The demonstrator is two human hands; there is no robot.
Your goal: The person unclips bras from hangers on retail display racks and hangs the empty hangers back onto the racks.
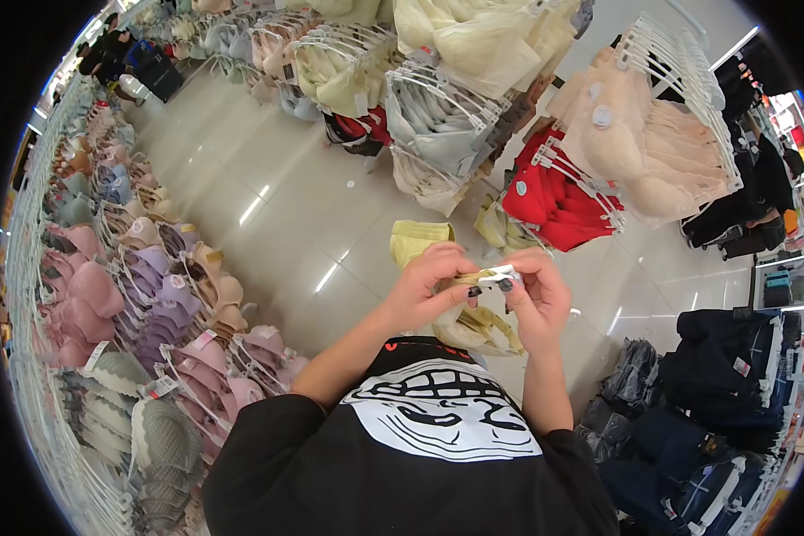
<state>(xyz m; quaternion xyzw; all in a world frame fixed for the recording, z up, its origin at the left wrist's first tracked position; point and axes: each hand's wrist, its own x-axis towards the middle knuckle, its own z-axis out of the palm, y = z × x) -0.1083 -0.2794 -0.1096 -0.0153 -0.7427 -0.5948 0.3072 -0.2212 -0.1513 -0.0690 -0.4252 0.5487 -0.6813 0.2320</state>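
Smooth, rounded pink cups [96, 290], lilac cups [161, 299] and textured grey-green cups [165, 438] hang in dense rows at the left. Glossy pale floor tiles [286, 201] catch streaks of light. Near the middle, the left hand [429, 281] pinches, thumb against fingers, a soft pale-yellow garment [418, 239]; its cloth spreads out beyond that hand, and yellow fabric also hangs below. The right hand [540, 288] has thumb and fingers clamped on a narrow white piece [500, 272] just beside the left thumb; its full shape is hidden. Farther right come bright-red cups [554, 201], beige cups [621, 134] on slim white hangers [674, 67] and dark navy garments [719, 362].
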